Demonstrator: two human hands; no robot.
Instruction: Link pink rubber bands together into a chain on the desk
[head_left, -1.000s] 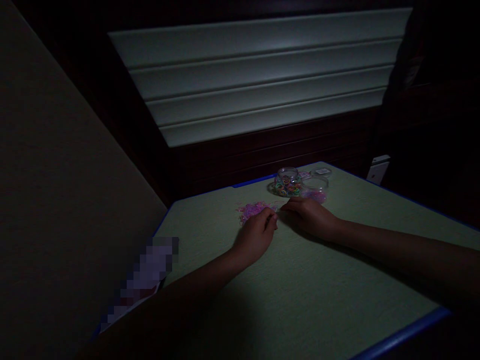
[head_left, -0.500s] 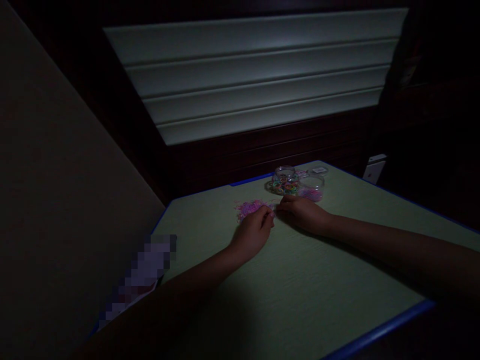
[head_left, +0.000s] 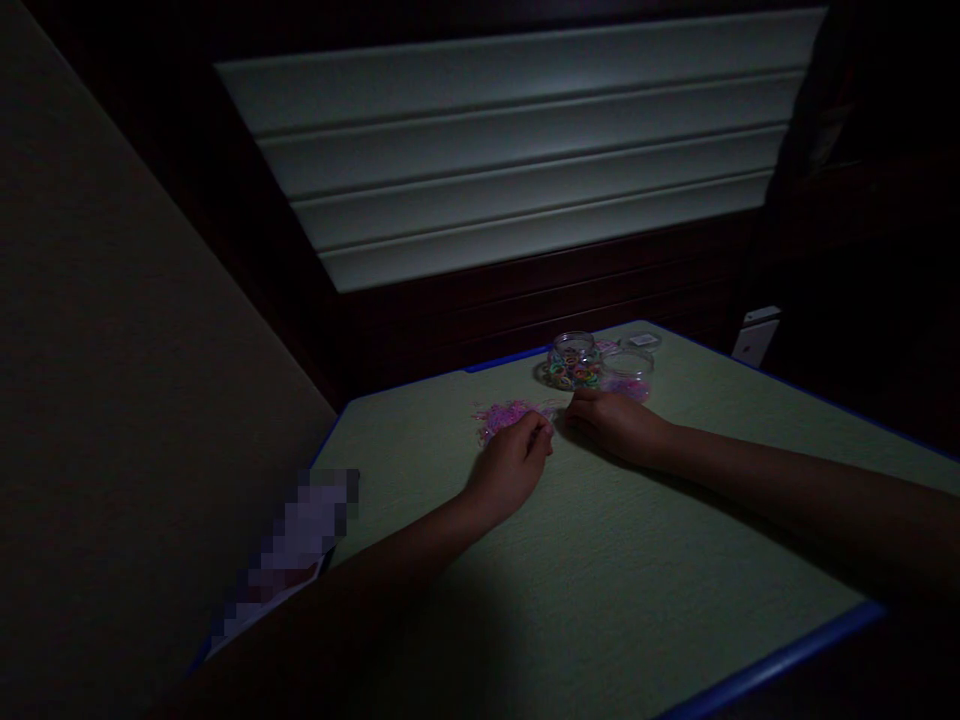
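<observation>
On the table, beside a pink pile: left hand and right hand, both curled.
The left is at the pile's near edge, the right to its right; too dark to tell what, if anything, they pinch. A jar stands behind the pile, rightward.

The single head-worn camera looks from above the near side of the flat, pale green, blue-edged tabletop, facing forward and down across it at a slant, far enough back to include the tabletop's far edge and the pale, horizontally slatted panel beyond it.
</observation>
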